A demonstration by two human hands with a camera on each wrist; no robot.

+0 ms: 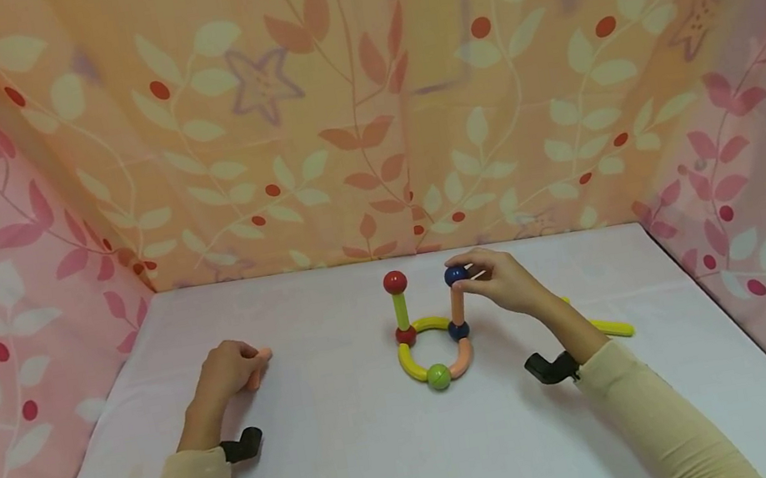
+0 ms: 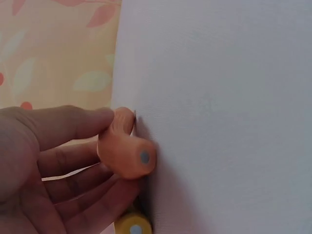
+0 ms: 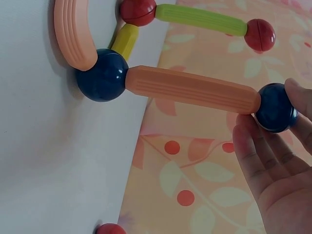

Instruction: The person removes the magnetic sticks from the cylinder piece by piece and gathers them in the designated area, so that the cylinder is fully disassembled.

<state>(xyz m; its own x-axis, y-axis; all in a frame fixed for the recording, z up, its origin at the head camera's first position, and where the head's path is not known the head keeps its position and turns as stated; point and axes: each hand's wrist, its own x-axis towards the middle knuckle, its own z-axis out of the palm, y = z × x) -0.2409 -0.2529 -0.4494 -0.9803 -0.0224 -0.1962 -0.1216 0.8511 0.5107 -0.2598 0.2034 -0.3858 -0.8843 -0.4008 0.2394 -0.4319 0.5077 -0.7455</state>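
Note:
On the table lies a ring of curved magnetic rods and balls, with a green ball (image 1: 439,376) at the front. A green rod (image 1: 401,312) stands upright on its left, topped by a red ball (image 1: 394,282). At the right an orange rod (image 3: 192,90) rises from a blue ball (image 3: 102,75) to another blue ball (image 3: 277,108), which my right hand (image 1: 500,283) pinches between thumb and fingers. My left hand (image 1: 228,368), apart from the ring, holds a curved orange rod (image 2: 129,153) whose end shows a grey magnet. A yellow piece (image 2: 133,224) appears below those fingers.
Yellow rods (image 1: 611,328) lie on the table partly behind my right forearm. In the right wrist view a red ball (image 3: 110,229) shows at the bottom edge. Patterned curtains (image 1: 346,110) stand at the back and both sides of the white table (image 1: 360,463).

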